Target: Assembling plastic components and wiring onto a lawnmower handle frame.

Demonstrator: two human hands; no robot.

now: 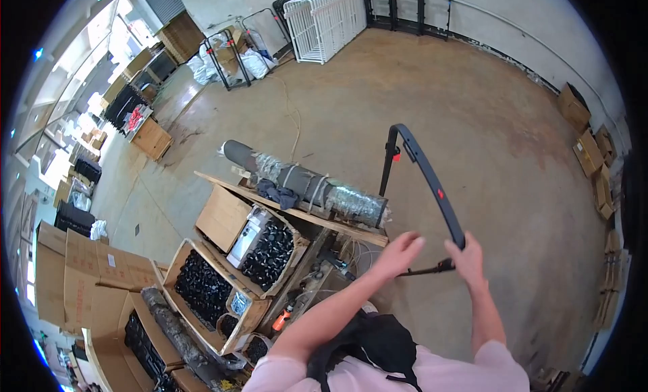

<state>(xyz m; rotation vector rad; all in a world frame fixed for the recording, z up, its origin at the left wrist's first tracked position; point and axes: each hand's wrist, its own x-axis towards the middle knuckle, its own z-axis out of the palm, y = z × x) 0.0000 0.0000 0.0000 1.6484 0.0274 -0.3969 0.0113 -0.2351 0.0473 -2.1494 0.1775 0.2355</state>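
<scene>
My right hand (467, 258) is closed around the lower end of a bent black tubular frame (432, 176) with a small red mark on its bar. The frame rises away from me, curves at the top, and a thinner leg runs down its left side. A short dark piece with a black fitting (428, 267) reaches left from near my right hand. My left hand (399, 254) is left of the frame, apart from its long bar. Its fingers are curled together; whether something small is inside them is hidden.
Left of me is a wooden bench (364, 233) carrying a plastic-wrapped roll (304, 186). Beside it sit a box of black parts (270, 257), a wooden bin (202, 284), an orange-and-black tool (283, 318) and cardboard cartons (108, 270). White racks (324, 28) stand by the far wall.
</scene>
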